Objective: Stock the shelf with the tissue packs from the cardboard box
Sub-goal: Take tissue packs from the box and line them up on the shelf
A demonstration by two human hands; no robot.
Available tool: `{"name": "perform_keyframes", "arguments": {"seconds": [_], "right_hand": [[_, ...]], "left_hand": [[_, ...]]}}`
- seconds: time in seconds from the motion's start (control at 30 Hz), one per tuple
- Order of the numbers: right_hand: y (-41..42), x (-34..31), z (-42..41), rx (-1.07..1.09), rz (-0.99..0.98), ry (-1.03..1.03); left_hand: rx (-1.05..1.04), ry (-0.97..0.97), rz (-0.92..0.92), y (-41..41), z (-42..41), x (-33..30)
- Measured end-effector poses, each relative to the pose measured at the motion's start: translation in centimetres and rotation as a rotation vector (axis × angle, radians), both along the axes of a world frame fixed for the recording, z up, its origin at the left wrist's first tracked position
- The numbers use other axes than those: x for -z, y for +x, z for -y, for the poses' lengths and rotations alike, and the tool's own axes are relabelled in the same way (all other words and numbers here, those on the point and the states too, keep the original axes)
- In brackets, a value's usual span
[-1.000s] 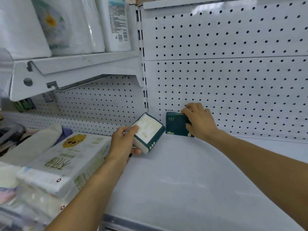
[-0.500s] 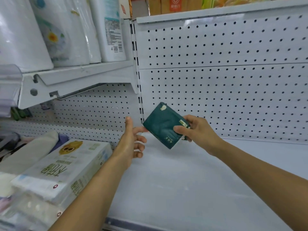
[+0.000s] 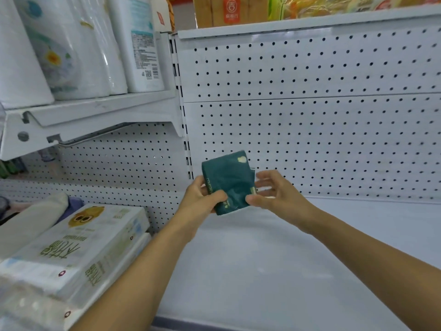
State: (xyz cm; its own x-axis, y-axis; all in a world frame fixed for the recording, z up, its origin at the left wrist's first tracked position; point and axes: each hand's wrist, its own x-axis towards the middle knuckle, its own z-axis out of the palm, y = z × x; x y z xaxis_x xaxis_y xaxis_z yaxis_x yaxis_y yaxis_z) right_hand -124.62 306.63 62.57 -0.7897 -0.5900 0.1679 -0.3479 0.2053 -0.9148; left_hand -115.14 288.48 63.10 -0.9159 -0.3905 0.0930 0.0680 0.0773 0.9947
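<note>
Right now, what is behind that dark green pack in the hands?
Behind the green tissue pack stands the white pegboard back panel with its slotted upright. The left hand and right hand grip it; the panel directly behind it is covered.

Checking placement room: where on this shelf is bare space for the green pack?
The shelf is bare from the pegboard to its front edge, right of the boxed tissues. The left side is crowded. Both the left hand and right hand hold the green pack.
</note>
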Motion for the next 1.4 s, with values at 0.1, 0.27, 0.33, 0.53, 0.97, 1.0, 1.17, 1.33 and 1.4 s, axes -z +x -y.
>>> {"name": "perform_keyframes", "arguments": {"seconds": [0.1, 0.27, 0.33, 0.53, 0.97, 1.0, 1.17, 1.33, 1.4], "right_hand": [[-0.4, 0.2, -1.5, 0.042, -0.302, 0.049], [-1.5, 2.5, -3.2, 0.143, -0.433, 0.251], [-2.3, 3.1, -4.2, 0.17, -0.301, 0.158], [-7.4, 4.4, -6.7, 0.414, -0.15, 0.088], [-11.2, 4.8, -2.7, 0.533, -0.171, 0.049], [-11.2, 4.8, -2.5, 0.539, -0.178, 0.057], [-10.6, 4.9, -2.4, 0.575, -0.216, 0.12], [-10.1, 4.9, -2.7, 0.625, -0.255, 0.266], [-9.7, 4.7, -3.1, 0.639, -0.266, 0.297]], "left_hand": [[0.054, -0.395, 0.024, -0.4, 0.2, 0.1], [0.228, -0.584, -0.01, -1.6, -1.1, 1.4], [0.203, -0.559, -0.021, -2.7, -1.3, 1.8], [-0.34, -0.47, 0.043, -8.4, 1.8, 3.9], [-0.464, -0.607, 0.03, -13.7, 2.4, 6.6], [-0.466, -0.605, 0.027, -13.7, 2.5, 6.6], [-0.455, -0.611, 0.033, -13.5, 2.7, 6.6], [-0.437, -0.615, 0.099, -13.0, 2.8, 5.9], [-0.417, -0.666, 0.179, -12.3, 3.0, 5.3]]}}
